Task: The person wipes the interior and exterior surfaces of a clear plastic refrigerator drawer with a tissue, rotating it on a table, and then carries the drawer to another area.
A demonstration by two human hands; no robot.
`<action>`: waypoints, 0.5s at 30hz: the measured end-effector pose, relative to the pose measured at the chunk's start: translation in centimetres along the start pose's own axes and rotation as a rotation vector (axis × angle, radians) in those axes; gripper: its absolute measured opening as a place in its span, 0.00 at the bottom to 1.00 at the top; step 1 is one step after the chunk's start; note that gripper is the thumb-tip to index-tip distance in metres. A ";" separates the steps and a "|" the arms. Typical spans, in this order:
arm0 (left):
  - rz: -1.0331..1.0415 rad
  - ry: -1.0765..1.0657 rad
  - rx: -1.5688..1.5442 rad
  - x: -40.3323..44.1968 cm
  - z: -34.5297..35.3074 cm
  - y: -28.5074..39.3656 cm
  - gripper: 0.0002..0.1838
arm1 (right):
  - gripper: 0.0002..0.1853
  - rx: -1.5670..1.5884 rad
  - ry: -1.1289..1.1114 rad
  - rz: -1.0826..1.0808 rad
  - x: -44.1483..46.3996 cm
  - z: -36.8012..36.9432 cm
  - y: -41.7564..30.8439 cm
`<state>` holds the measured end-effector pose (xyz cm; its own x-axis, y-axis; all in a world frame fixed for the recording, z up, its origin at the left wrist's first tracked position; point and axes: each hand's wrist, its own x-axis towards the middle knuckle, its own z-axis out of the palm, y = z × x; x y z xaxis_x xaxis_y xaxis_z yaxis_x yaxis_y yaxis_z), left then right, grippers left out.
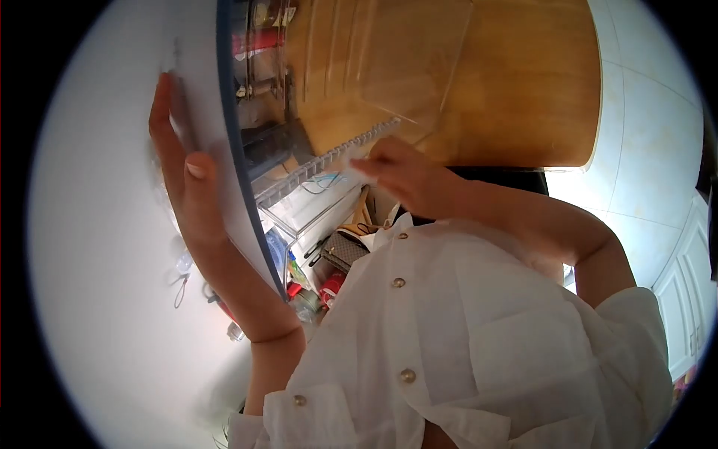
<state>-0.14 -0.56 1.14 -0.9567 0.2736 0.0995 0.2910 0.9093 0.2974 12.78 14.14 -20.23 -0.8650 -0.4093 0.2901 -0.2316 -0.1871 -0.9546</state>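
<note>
My left hand [191, 179] lies against a large white panel [112, 224] with a blue-grey edge, its fingers stretched out and its thumb apart. My right hand [400, 176] is blurred, with its fingers bent together around something small and whitish that I cannot make out. Just left of its fingertips runs a pale spiral or ridged strip [329, 161], slanting over the lower edge of a brown wooden surface [523, 82]. What the palm of my right hand covers is hidden.
A clear rack [262, 82] with red and dark items stands beside the panel. Below the strip are a white drawer unit [318, 217], a brown patterned bag [345, 249] and a red item [331, 286]. Pale floor tiles [651, 127] and a white cabinet door [680, 299] show at right.
</note>
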 end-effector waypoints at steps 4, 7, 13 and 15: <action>-0.028 -0.006 -0.020 0.0 0.4 0.6 0.64 | 0.30 0.111 0.199 -0.180 0.2 2.3 -0.1; -0.047 -0.007 -0.035 0.0 0.9 1.1 0.64 | 0.34 0.228 -0.074 -0.081 1.7 1.1 -5.1; -0.054 -0.018 -0.039 0.0 1.6 1.3 0.62 | 0.32 0.095 -0.083 -0.196 3.5 1.4 -4.7; -0.021 -0.013 -0.023 0.2 1.5 0.6 0.62 | 0.32 0.060 -0.060 -0.171 2.1 1.5 -1.4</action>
<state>-0.14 0.54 -0.09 -0.9627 0.2584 0.0808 0.2706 0.9077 0.3208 11.95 12.16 -18.19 -0.7869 -0.4188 0.4532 -0.3445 -0.3112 -0.8857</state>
